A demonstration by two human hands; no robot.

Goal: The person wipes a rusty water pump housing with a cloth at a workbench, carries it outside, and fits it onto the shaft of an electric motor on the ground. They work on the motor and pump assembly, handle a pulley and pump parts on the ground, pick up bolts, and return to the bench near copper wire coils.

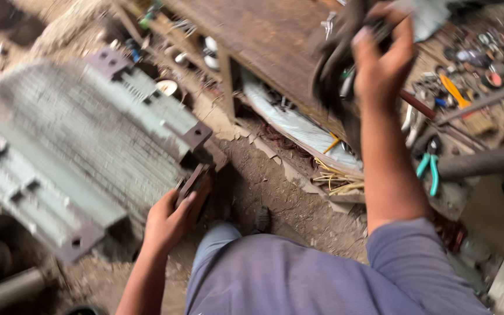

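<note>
The left hand (167, 221) closes on a brown metal foot (193, 185) of the grey finned motor housing (77, 146) on the dirt floor (275, 198). The right hand (380, 55) grips a dark rag (336, 64) above the wooden desk (269, 35). Steadying low keeps the housing from rolling; only 1 narrow floor strip lies free beside the desk leg (226, 81).

Ribbed matt grey metal motor housing (83, 146), worn rough wooden bench (263, 41), dark limp cloth (336, 64), gritty dirt floor (275, 192)

Motor housing (83, 146) left on floor, workbench (275, 41) right w/ pliers (430, 169) at its far end.
</note>
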